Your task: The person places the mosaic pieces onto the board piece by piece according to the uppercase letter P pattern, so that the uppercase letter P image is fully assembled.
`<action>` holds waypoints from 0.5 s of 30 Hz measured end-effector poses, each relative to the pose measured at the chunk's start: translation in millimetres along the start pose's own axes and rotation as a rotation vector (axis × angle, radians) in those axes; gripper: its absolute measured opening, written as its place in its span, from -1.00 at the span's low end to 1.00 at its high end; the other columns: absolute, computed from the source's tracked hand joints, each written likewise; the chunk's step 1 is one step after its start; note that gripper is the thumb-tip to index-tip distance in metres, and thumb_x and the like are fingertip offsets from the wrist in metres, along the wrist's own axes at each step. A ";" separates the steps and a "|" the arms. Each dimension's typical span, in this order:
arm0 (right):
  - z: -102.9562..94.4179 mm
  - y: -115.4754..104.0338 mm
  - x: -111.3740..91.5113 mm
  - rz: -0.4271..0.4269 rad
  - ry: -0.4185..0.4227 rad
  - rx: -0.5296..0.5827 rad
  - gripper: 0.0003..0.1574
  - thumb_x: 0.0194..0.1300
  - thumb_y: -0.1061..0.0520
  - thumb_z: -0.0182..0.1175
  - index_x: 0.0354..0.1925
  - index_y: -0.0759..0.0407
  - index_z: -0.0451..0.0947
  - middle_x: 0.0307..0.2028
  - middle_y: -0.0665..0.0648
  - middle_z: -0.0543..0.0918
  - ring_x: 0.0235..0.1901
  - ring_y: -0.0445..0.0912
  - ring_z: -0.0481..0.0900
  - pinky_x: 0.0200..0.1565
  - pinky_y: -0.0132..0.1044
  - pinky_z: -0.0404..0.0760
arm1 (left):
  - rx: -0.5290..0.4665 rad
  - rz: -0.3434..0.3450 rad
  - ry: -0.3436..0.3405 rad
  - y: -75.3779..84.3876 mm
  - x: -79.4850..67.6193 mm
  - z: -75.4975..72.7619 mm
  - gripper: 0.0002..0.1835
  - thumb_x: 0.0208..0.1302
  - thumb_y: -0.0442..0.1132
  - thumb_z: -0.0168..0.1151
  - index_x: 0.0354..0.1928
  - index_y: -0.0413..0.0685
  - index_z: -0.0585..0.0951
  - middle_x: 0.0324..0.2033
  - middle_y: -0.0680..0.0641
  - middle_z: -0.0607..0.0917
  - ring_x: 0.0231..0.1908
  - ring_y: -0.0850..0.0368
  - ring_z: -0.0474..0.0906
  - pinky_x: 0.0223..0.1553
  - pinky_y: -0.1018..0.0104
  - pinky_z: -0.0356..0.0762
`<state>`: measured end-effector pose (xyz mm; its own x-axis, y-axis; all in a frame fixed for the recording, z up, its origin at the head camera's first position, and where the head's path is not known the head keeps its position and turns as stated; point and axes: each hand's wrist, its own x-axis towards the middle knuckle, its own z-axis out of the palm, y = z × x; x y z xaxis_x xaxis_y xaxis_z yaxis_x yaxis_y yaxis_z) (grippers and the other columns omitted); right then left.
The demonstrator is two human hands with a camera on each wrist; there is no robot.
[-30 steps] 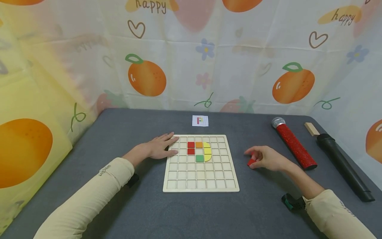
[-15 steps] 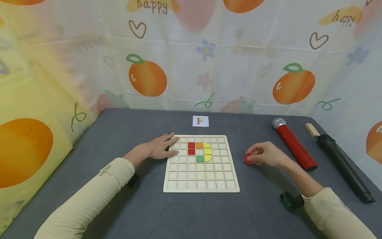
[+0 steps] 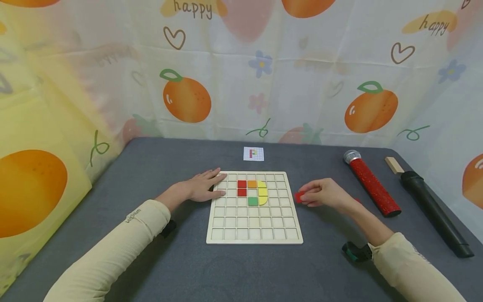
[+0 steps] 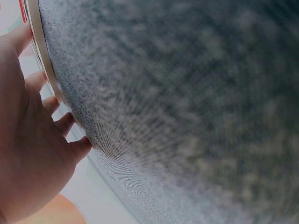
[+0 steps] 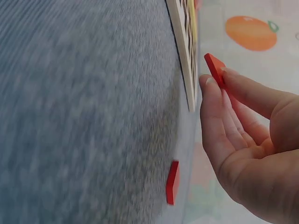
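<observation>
A pale wooden grid board [image 3: 254, 223] lies flat on the table. In its upper middle cells sit two red tiles [image 3: 242, 192], an orange tile [image 3: 251, 184], several yellow tiles [image 3: 262, 192], some with rounded corners, and a green tile [image 3: 253, 201]. My left hand [image 3: 200, 186] rests with spread fingers on the board's left edge. Just off the right edge, my right hand [image 3: 322, 193] pinches a red tile [image 5: 214, 70] between thumb and fingertips, raised above the table in the right wrist view. A second red tile [image 5: 173, 183] lies on the table, mostly hidden by my right wrist in the head view.
A small card [image 3: 253, 154] with a printed coloured grid lies behind the board. To the right are a red glittery microphone [image 3: 375, 184] and a black tube-like object [image 3: 434, 212] with a wooden block [image 3: 394, 165] at its far end. A fruit-patterned cloth [image 3: 226, 84] hangs behind the table.
My right hand has lifted the red tile from the table and carried it left towards the board. The left hand has stayed in place.
</observation>
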<state>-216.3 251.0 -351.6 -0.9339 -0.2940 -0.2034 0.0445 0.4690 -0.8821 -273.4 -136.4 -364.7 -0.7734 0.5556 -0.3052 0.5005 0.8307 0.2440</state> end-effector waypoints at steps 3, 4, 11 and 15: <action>6.0 -3.2 2.5 0.000 -0.019 0.016 -0.57 0.22 0.21 0.32 -0.01 0.46 0.53 -0.26 0.22 0.69 -0.26 0.00 0.67 -0.18 -0.16 0.65 | -0.004 -0.006 0.001 -0.2 0.2 0.1 -0.21 0.42 0.23 -0.14 0.52 0.02 -0.04 0.47 -0.18 -0.15 0.43 -0.19 -0.23 0.33 -0.18 -0.19; 7.9 -4.1 3.4 -0.001 -0.025 0.019 -0.58 0.22 0.21 0.32 -0.01 0.46 0.53 -0.26 0.22 0.69 -0.27 0.00 0.67 -0.18 -0.16 0.65 | -0.005 -0.008 0.001 -0.4 0.3 0.1 -0.21 0.42 0.23 -0.14 0.52 0.02 -0.04 0.48 -0.18 -0.15 0.43 -0.19 -0.23 0.34 -0.18 -0.20; 21.5 -8.0 11.1 -0.029 -0.069 0.046 -0.56 0.22 0.25 0.31 0.00 0.50 0.50 -0.24 0.27 0.68 -0.28 0.00 0.69 -0.22 -0.17 0.66 | 0.000 -0.008 0.006 -0.6 0.7 1.2 -0.21 0.42 0.24 -0.14 0.52 0.03 -0.04 0.48 -0.17 -0.15 0.43 -0.19 -0.23 0.34 -0.18 -0.20; 28.8 -11.1 15.6 -0.020 -0.077 0.055 -0.56 0.21 0.24 0.32 0.01 0.47 0.51 -0.25 0.25 0.67 -0.32 -0.03 0.68 -0.25 -0.18 0.66 | 0.001 -0.006 0.006 -0.4 -0.2 0.6 -0.22 0.43 0.23 -0.14 0.52 0.02 -0.05 0.48 -0.17 -0.16 0.43 -0.19 -0.24 0.34 -0.18 -0.20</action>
<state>-221.2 217.2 -357.2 -0.9048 -0.3674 -0.2154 0.0472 0.4162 -0.9081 -273.2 -136.8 -365.3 -0.7788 0.5502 -0.3011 0.4960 0.8341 0.2413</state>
